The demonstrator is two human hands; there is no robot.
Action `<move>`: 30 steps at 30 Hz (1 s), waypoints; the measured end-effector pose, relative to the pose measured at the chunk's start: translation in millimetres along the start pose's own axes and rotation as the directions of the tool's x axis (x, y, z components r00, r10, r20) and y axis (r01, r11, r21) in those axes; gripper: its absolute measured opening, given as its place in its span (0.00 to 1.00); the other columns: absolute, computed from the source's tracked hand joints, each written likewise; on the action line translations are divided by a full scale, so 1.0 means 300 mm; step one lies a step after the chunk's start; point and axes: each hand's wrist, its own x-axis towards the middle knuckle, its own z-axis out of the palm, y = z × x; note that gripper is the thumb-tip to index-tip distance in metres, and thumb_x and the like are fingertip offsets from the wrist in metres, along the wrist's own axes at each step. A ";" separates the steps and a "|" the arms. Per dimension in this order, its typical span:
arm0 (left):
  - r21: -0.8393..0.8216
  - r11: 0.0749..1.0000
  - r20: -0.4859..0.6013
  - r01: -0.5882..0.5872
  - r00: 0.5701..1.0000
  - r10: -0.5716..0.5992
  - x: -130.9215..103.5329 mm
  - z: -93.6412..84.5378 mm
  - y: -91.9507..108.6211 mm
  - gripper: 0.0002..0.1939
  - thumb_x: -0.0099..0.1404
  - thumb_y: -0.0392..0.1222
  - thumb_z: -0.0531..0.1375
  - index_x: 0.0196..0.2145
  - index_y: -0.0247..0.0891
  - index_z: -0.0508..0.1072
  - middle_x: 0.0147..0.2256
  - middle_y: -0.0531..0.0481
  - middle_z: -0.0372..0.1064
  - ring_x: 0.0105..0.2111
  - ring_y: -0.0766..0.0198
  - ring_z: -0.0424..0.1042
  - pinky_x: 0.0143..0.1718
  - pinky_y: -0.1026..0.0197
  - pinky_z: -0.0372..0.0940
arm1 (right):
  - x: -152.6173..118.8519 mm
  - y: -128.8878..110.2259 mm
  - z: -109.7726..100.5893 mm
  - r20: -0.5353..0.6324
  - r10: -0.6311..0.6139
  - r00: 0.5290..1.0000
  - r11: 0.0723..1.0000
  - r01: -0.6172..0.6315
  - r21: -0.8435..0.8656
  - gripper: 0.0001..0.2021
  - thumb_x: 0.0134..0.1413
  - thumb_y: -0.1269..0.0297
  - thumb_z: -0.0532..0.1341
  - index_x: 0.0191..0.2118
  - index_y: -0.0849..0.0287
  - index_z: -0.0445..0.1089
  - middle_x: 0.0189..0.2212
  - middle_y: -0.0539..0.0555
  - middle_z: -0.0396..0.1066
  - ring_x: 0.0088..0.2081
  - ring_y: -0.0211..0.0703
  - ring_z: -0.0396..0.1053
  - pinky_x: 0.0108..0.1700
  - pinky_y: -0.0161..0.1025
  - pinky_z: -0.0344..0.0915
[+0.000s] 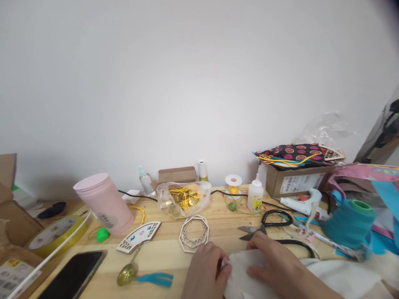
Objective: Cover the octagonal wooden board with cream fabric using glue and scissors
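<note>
My left hand [208, 270] is closed on the left edge of a piece of white fabric [238, 270], thumb and fingers pinched together. My right hand [274, 263] lies over the same fabric with its fingers bent onto it; the undersides of the fingers are hidden. Just beyond that hand are black-handled scissors [264, 228], blades pointing left. An octagonal wooden frame [193, 234] with a lattice pattern lies past my left hand. To its left are a fan-shaped wooden piece [140, 236] and a gold bell-like ornament [126, 275] with a blue tassel [156, 279].
A pink tumbler [106, 203], yellow tape roll [59, 234] and phone [73, 276] stand or lie on the left. Farther back are a plastic bag of gold pieces [183, 199] and a glue bottle [255, 195]. A glue gun [304, 203], teal thread cone [350, 222] and cardboard box [296, 180] occupy the right.
</note>
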 end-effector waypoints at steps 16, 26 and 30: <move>0.093 0.995 0.122 0.026 0.992 -0.037 -0.020 -0.005 0.051 0.18 0.47 0.39 0.57 0.38 0.33 0.64 0.39 0.44 0.60 0.42 0.56 0.57 0.44 0.58 0.51 | -0.049 -0.027 -0.001 0.045 0.021 0.999 1.000 -0.022 0.022 0.20 0.26 0.66 0.67 0.33 0.57 0.64 0.34 0.50 0.64 0.35 0.42 0.64 0.34 0.36 0.57; 0.072 0.997 0.110 0.011 0.994 -0.018 -0.028 -0.004 0.046 0.22 0.45 0.39 0.59 0.40 0.32 0.65 0.41 0.42 0.60 0.43 0.54 0.57 0.45 0.56 0.50 | -0.080 -0.029 0.007 0.018 -0.142 0.990 0.988 0.143 -0.060 0.28 0.25 0.64 0.67 0.41 0.59 0.65 0.38 0.54 0.62 0.38 0.46 0.62 0.39 0.38 0.59; 0.129 0.990 0.224 -0.054 0.974 0.024 -0.017 -0.025 0.020 0.36 0.38 0.45 0.64 0.46 0.33 0.63 0.46 0.39 0.58 0.47 0.50 0.55 0.47 0.55 0.50 | -0.083 -0.040 -0.012 0.095 -0.087 0.992 0.994 0.092 -0.053 0.31 0.21 0.60 0.69 0.41 0.60 0.65 0.39 0.55 0.62 0.39 0.47 0.62 0.39 0.38 0.60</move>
